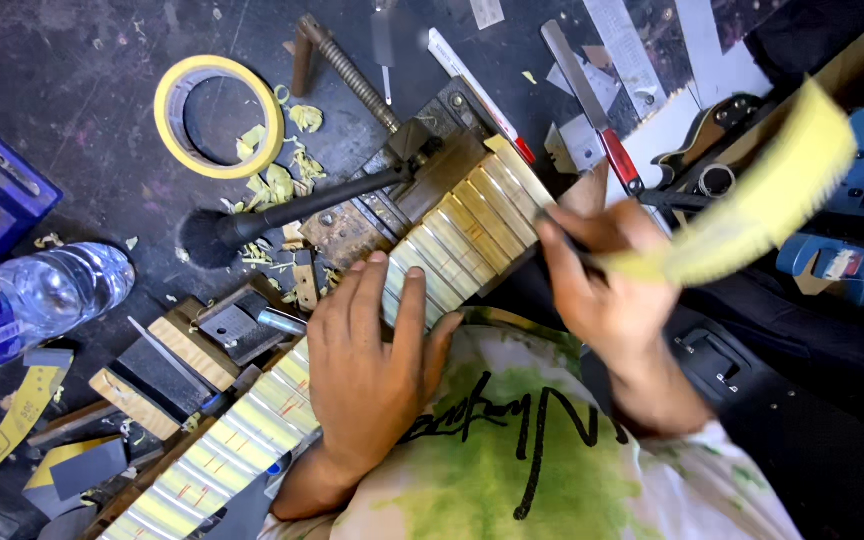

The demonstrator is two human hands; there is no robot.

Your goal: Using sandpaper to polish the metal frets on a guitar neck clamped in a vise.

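The guitar neck [352, 390], its fretboard masked in strips of yellow tape between the frets, runs as one long diagonal from the lower left up to the bench vise [422, 160] at the upper middle. The left hand [372, 360] lies flat on it, palm down, fingers spread and pointing up along that axis toward the clamped end; it presses rather than grasps. The right hand [607, 295] sits just to the right of the left, off the board's upper edge, fingers closed on a length of yellow masking tape [752, 205] that rises away from the grip up and to the right, blurred. The strip's near end lies toward the topmost taped frets, which are closer to the right hand than to the left. Farther left of both hands lie the tape roll [219, 116], a plastic water bottle [37, 300], and curled yellow tape scraps [282, 180].
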